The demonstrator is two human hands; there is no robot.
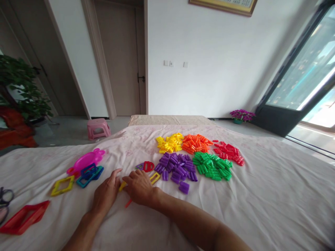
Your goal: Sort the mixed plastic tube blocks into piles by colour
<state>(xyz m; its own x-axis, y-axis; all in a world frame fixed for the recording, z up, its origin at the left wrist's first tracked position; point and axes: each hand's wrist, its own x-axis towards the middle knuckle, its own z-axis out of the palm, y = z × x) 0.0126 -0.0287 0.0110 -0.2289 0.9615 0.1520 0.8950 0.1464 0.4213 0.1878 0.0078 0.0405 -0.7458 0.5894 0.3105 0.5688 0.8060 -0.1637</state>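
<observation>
My right hand (139,186) is curled at the middle front of the cloth, its fingers on a yellow piece (122,185) that is mostly hidden. Beside it on the left, my left hand (108,188) is raised with thumb and fingers apart, close to the same yellow piece. An orange-red stick (128,203) pokes out below my right hand. Just behind the hands lie a red frame piece (148,166) and a small purple triangle (140,166). A yellow rectangular frame (155,178) lies right of my right hand.
Piles of purple (178,165), green (213,165), yellow (170,143), orange (196,143) and red pieces (229,152) spread to the right. Leftward lie a pink tray (87,161), blue frames (89,175), a yellow frame (62,185), a red frame (24,218) and glasses (6,197).
</observation>
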